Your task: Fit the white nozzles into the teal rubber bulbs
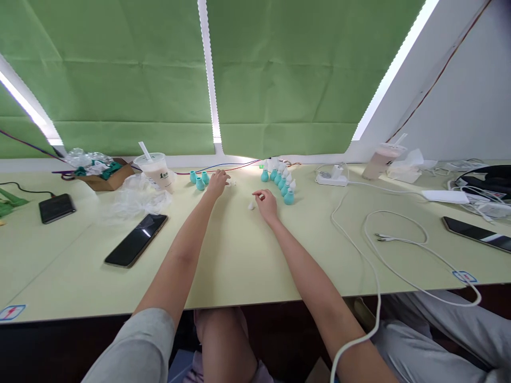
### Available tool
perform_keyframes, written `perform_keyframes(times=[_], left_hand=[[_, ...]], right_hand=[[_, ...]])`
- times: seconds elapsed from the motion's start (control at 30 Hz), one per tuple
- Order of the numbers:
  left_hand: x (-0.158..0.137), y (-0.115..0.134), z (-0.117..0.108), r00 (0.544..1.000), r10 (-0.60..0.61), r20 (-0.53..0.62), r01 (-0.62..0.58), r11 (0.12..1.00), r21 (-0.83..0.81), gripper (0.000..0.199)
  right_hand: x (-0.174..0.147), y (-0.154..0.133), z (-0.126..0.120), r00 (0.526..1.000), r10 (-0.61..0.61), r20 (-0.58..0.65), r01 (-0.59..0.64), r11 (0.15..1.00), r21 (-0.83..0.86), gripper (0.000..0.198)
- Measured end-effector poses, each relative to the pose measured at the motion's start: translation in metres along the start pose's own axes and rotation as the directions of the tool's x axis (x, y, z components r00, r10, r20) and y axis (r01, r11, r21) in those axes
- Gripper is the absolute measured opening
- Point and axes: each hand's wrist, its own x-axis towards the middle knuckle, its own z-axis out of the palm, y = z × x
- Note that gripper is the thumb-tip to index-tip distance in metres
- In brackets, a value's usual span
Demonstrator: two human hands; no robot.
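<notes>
My left hand (218,183) reaches over the table with fingers apart, beside some small white pieces (232,183). Just left of it stand several small teal vase-shaped pieces (200,184) without white tops. My right hand (266,206) hovers with thumb and index finger curved and slightly apart; nothing shows between them. A single white piece (251,206) lies on the table close to those fingertips. Right of that hand, a curved row of teal vase-shaped pieces (288,198) carries white pointed tops (293,185). My remaining fingers are partly hidden.
A phone (136,240), plastic wrap (139,197) and drink cup (157,171) occupy the left side, near a cardboard box (106,181). Rightward are a power strip (332,178), a looping white cable (371,250), another cup (381,159) and phone (477,233). Another person's legs (439,330) show lower right.
</notes>
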Motion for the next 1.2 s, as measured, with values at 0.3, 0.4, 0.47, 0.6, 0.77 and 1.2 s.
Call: perform_keyframes(times=[0.3, 0.4, 0.47, 0.6, 0.77, 1.2], left_hand=[[0.006, 0.003, 0.015, 0.998, -0.018, 0.056, 0.019, 1.000, -0.019, 0.026], [0.004, 0.001, 0.015, 0.999, -0.029, 0.040, 0.031, 0.998, -0.048, 0.024], [0.003, 0.000, 0.014, 0.999, -0.029, 0.022, 0.030, 0.997, -0.072, 0.023], [0.003, 0.002, 0.015, 1.000, -0.026, 0.011, 0.027, 0.994, -0.103, 0.024], [0.003, 0.002, 0.017, 0.999, -0.046, 0.007, 0.047, 0.991, -0.124, 0.036], [-0.007, -0.032, -0.004, 0.997, -0.050, -0.059, 0.048, 0.998, -0.048, 0.013]], right_hand=[[0.001, 0.000, -0.001, 1.000, -0.017, 0.002, 0.017, 1.000, -0.021, 0.019], [0.000, 0.000, -0.001, 1.000, -0.013, 0.006, 0.013, 1.000, -0.027, 0.019], [0.000, 0.000, -0.001, 1.000, -0.012, 0.008, 0.012, 1.000, -0.027, 0.019], [0.001, 0.001, -0.001, 1.000, -0.017, 0.009, 0.017, 0.999, -0.028, 0.019], [0.001, 0.001, -0.001, 1.000, -0.014, 0.014, 0.014, 0.999, -0.031, 0.019], [0.002, 0.003, -0.001, 1.000, 0.001, 0.018, -0.001, 1.000, -0.012, 0.020]])
